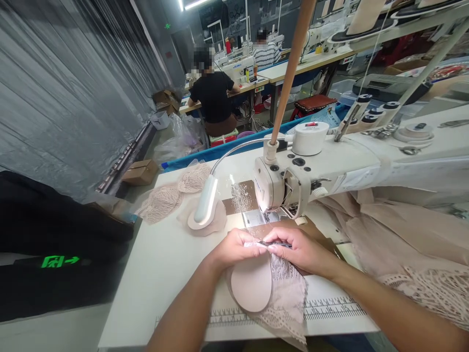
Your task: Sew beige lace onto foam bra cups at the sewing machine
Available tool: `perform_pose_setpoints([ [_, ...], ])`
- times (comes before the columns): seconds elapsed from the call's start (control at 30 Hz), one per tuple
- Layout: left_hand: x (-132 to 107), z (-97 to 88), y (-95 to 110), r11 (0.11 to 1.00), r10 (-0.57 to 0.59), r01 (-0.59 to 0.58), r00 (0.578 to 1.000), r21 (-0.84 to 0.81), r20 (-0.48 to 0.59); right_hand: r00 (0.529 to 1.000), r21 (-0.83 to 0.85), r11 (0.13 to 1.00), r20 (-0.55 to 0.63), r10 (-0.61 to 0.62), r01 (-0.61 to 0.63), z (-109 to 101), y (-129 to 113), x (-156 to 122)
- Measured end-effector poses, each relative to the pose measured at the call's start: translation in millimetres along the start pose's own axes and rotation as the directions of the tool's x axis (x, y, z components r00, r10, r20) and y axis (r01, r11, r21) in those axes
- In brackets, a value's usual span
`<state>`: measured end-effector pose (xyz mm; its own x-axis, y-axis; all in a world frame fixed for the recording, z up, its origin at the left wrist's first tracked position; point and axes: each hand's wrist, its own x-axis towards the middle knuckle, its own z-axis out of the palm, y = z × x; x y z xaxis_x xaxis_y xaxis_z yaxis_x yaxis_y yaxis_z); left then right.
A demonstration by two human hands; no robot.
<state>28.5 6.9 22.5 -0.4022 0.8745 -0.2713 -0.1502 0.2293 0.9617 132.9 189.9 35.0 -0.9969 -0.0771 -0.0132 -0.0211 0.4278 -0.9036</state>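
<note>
My left hand pinches the upper edge of a beige lace piece, with a smooth oval foam cup lying on the lace below my fingers. My right hand is closed around thread snips, slim and dark, their tip at the fabric edge between both thumbs. The blades are too small to make out clearly. Both hands are just in front of the sewing machine's needle area, under its bright light. The lace hangs toward the table's front edge, across a printed ruler strip.
A bendable lamp arches above another beige cup. More lace cups lie at the table's left. The sewing machine stands ahead, with beige fabric heaped right. Thread cones stand behind. Two people work at machines farther back.
</note>
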Motion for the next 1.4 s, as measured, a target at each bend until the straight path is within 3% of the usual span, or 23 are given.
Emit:
perform_pose_setpoints([
  [0.13, 2, -0.1, -3, 1.0, 0.013, -0.013, 1.0, 0.009, 0.004, 1.0, -0.007, 1.0, 0.01, -0.019, 0.019, 1, -1, -1],
  [0.27, 3, 1.0, -5, 1.0, 0.006, -0.006, 1.0, 0.016, -0.004, 0.998, 0.035, 0.999, -0.062, -0.014, 0.017, 5, 2, 2],
  [0.4, 5, 4.1, -3, 0.998, 0.059, -0.059, 0.998, -0.002, 0.031, 0.998, 0.199, 0.98, -0.049, 0.041, -0.03, 10, 5, 4],
  [0.5, 3, 1.8, 1, 0.996, 0.062, -0.064, 0.997, 0.058, 0.045, 0.995, 0.19, 0.978, -0.033, 0.097, -0.089, 11, 6, 3],
  [0.63, -4, -15.4, 10, 0.977, 0.045, -0.063, 0.995, 0.206, 0.091, 0.985, 0.066, 0.994, -0.144, 0.099, -0.09, 4, 9, -2],
  [0.77, -3, -37.8, 15, 0.903, 0.074, -0.047, 0.996, 0.427, -0.047, 0.967, -0.179, 0.974, -0.234, 0.098, -0.142, -8, 11, -7],
  [0.97, 30, -48.5, 16, 0.791, 0.175, -0.025, 0.966, 0.612, -0.188, 0.986, -0.327, 0.945, -0.164, -0.04, -0.016, -14, 13, -9],
  [1.1, 39, -38.9, 31, 0.684, 0.259, -0.033, 0.945, 0.729, -0.201, 0.985, -0.394, 0.919, -0.163, -0.061, -0.008, -12, 20, -9],
  [1.23, 24, -12.0, 45, 0.511, 0.365, -0.069, 0.92, 0.857, -0.143, 0.978, -0.431, 0.902, -0.197, -0.073, -0.019, -9, 25, -8],
  [1.4, 14, 23.3, 28, 0.291, 0.362, -0.13, 0.932, 0.948, 0.017, 0.978, -0.457, 0.889, -0.179, -0.102, 0.009, -6, 32, -6],
])
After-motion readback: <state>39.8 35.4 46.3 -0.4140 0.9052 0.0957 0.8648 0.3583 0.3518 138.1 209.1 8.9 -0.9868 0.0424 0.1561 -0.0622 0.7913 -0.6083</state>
